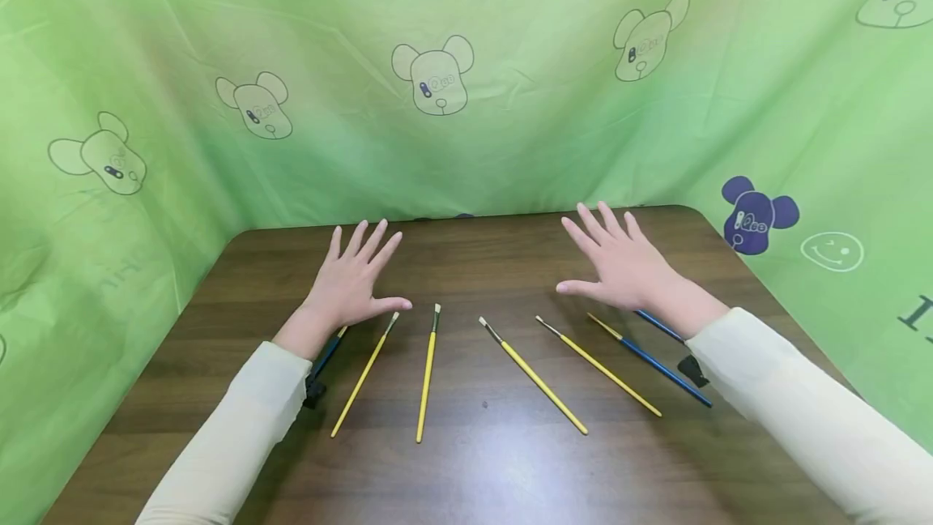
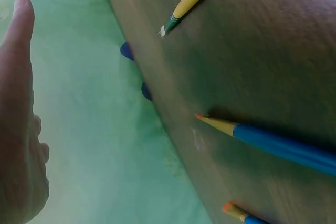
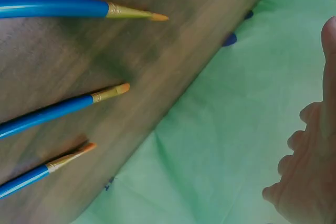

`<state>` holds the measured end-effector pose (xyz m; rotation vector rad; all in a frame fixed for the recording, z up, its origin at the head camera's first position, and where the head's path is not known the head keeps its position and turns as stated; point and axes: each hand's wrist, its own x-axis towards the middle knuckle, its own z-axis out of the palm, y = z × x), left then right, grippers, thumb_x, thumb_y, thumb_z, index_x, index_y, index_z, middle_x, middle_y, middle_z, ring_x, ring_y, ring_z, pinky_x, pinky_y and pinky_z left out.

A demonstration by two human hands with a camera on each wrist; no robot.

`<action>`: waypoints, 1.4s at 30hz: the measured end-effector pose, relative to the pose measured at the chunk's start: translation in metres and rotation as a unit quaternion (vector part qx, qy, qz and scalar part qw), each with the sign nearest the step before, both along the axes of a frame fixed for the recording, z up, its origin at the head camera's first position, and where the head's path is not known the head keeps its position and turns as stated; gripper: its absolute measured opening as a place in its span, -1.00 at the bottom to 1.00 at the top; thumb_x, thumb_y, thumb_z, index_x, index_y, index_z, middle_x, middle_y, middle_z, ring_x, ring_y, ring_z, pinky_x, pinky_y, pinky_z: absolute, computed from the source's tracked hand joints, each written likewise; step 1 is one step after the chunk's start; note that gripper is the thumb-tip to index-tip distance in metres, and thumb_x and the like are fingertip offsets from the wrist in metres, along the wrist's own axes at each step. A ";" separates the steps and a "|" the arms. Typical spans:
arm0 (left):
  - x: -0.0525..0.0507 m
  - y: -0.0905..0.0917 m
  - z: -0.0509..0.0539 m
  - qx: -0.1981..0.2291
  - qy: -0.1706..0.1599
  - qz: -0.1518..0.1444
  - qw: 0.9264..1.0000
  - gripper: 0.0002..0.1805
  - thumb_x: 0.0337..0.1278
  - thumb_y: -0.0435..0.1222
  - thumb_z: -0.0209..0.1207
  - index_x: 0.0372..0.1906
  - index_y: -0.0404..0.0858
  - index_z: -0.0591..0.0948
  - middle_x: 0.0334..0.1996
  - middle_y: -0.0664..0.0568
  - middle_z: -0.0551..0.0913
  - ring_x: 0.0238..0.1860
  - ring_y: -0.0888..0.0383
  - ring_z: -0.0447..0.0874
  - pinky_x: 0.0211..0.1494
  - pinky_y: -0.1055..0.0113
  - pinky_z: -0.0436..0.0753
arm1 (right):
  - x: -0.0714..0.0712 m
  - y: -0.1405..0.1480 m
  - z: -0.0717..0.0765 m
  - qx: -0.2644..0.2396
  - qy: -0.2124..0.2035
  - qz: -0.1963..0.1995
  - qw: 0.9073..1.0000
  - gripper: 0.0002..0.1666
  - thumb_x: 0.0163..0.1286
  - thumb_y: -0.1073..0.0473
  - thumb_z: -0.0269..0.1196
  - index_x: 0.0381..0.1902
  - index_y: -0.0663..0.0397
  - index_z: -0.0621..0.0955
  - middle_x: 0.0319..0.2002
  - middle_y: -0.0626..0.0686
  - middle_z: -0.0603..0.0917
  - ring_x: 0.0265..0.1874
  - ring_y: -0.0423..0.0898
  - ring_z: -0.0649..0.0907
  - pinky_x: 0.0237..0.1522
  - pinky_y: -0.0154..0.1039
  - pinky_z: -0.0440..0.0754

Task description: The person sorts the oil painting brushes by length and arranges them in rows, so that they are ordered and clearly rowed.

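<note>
My left hand (image 1: 350, 282) hovers over the left part of the table with its fingers spread, holding nothing. Likewise spread, my right hand (image 1: 623, 266) is above the right part and grips nothing. Between them, yellow-handled paintbrushes lie fanned out: one (image 1: 364, 383) by the left hand, another (image 1: 427, 383), a third (image 1: 539, 379) and one more (image 1: 608, 371). A blue paintbrush (image 1: 666, 369) lies below the right hand; others are partly hidden by the right forearm. Under the left wrist is a blue paintbrush (image 1: 330, 353), and the left wrist view shows a second blue paintbrush (image 2: 252, 219).
The brown wooden table (image 1: 466, 258) has rounded far corners. Behind and beside it hangs a green cloth (image 1: 510, 152) printed with cartoon heads. Three blue paintbrushes, including one flat-tipped paintbrush (image 3: 52, 114), lie near the table edge in the right wrist view.
</note>
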<state>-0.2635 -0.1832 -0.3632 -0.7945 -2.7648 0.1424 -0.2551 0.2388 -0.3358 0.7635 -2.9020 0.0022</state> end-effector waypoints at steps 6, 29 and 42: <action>0.010 -0.006 -0.003 0.050 -0.040 -0.054 0.997 0.09 0.07 0.46 -0.09 0.56 -0.07 -0.05 0.55 -0.06 -0.18 0.51 -0.13 -0.23 0.47 -0.20 -0.22 | 0.011 0.005 -0.006 -0.034 -0.008 0.015 0.999 0.13 0.30 -0.45 0.09 0.55 0.08 -0.01 0.51 0.26 -0.10 0.46 0.30 -0.16 0.39 0.32 -0.21; 0.059 -0.025 -0.046 0.339 -0.192 -0.049 0.920 -0.13 0.00 -0.03 0.42 0.37 -0.33 0.37 0.30 -0.22 0.40 0.23 -0.16 0.44 0.20 -0.08 0.50 | 0.062 0.007 -0.051 -0.274 -0.056 0.027 0.960 -0.19 0.25 -0.02 0.39 0.33 0.30 0.40 0.15 0.28 0.56 -0.07 0.18 0.66 0.02 0.12 0.59; 0.073 -0.020 -0.060 0.429 -0.230 0.039 0.873 -0.35 -0.02 -0.30 0.44 0.21 -0.40 0.52 0.09 -0.22 0.60 0.02 -0.10 0.61 0.01 0.09 0.66 | 0.074 0.004 -0.067 -0.334 -0.122 -0.041 0.934 -0.41 0.17 0.16 0.44 0.12 0.30 0.58 -0.12 0.17 0.72 -0.15 0.06 0.70 -0.13 0.03 0.67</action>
